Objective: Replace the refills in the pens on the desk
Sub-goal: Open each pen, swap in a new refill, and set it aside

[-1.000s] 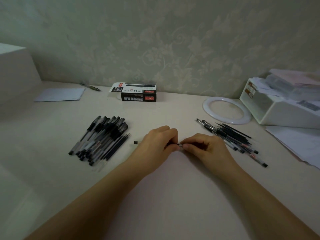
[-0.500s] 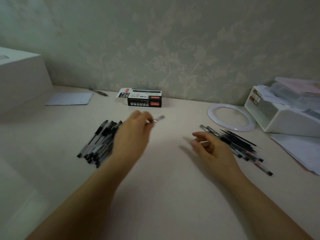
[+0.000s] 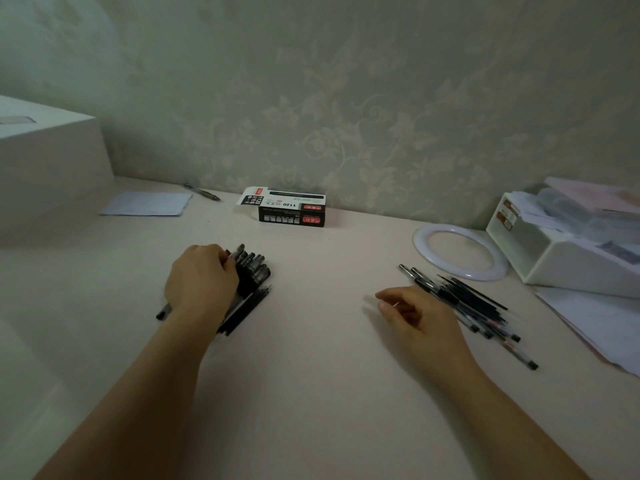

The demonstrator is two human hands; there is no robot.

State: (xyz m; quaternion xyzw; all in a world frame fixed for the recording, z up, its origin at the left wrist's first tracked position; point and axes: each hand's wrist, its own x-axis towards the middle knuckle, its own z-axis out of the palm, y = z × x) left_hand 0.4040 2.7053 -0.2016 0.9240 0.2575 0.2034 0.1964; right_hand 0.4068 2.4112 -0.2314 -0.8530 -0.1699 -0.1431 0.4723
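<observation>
Black-capped pens (image 3: 252, 268) and thin black refills (image 3: 474, 299) lie on a pale cream desk (image 3: 311, 341) before grey-green wallpaper (image 3: 346, 98) patterned with pale vines. A black box (image 3: 291, 211) carries red labels and white print; the ring (image 3: 460, 251) is white.

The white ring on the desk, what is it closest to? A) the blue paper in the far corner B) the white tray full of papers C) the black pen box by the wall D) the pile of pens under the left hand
B: the white ring lies on the right side of the desk, right beside the white tray of papers.
</observation>
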